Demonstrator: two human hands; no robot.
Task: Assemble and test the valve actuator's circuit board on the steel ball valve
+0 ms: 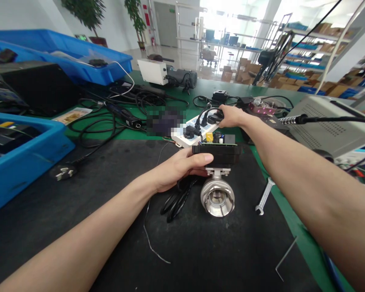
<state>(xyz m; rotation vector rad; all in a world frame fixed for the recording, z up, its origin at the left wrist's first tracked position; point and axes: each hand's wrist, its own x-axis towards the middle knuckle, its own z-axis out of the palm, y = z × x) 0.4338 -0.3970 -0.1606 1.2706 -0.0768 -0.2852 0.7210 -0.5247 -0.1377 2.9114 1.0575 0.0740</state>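
In the head view my left hand (182, 166) grips the black housing of a motorized ball valve (222, 156), thumb along its front. The housing is uncovered on top, showing a circuit board with a yellow component. Below it, the round steel valve body (217, 196) stands over the black mat, its bore facing me. Beyond the valve, my right hand (232, 116) closes its fingers on a black plug (214, 117) at the far end of a white power strip (185, 140). Other black plugs sit in the strip. A coiled black cable (178, 205) lies beside the valve.
A wrench (265, 197) and a hex key (284, 259) lie to the right. A loose plug (63, 172) and blue bins (45, 146) are on the left. Tangled cables spread behind. A grey instrument box (328, 125) stands at the right; a thin wire (149, 235) lies in front.
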